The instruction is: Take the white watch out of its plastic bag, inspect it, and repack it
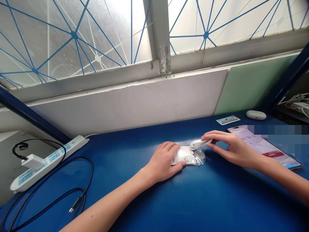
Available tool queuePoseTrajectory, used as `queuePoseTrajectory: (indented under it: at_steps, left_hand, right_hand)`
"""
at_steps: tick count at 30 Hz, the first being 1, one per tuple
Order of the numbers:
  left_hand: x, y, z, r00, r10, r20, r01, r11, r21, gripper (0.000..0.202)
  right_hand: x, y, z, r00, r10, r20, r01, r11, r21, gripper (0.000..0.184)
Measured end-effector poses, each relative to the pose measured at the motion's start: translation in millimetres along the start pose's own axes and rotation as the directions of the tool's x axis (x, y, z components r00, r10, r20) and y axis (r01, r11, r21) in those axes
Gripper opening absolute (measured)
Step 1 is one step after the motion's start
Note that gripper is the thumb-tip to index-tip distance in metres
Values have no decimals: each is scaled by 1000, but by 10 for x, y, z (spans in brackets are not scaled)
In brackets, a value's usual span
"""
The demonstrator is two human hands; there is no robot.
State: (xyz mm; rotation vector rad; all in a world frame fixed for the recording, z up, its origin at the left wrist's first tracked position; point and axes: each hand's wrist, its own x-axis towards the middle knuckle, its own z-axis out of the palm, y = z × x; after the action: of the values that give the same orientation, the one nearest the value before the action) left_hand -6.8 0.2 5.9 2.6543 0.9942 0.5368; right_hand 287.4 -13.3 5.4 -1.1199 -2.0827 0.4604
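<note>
On the blue table, my left hand (165, 159) holds down a flat white packet (187, 154) with a clear, shiny plastic wrap, its thumb along the near edge and its fingers over the left end. My right hand (227, 145) pinches a small white bundle (199, 143), which looks like a coiled cable, between thumb and fingers. That bundle is just above the packet's right end. Beside the packet lies a small clear plastic bag (200, 157) with something round and whitish in it. The contents of the packet cannot be made out.
A phone (267, 148) showing a timer lies right, partly behind my right wrist. Behind it are a printed card (228, 120) and a white oval case (256, 114). At left, a power strip (54, 159) holds a white charger (33, 162); a black cable (90, 175) loops nearby.
</note>
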Motion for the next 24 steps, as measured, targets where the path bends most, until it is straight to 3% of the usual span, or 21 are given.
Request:
queuePoseTrajectory:
  at_steps: [7,13,24]
  left_hand:
    - [-12,-5,25,1000,-17,-15,17,1000,-12,49]
    - [-28,12,30,999,-37,-28,37,999,-1,46]
    - [-30,20,35,999,-25,-48,25,1000,-17,45]
  right_hand:
    - [-48,144,-135,992,40,119,-42,999,17,20]
    - [-46,89,-136,992,39,124,-47,997,66,22]
    - [-87,207,-169,993,17,113,-18,1000,6,20]
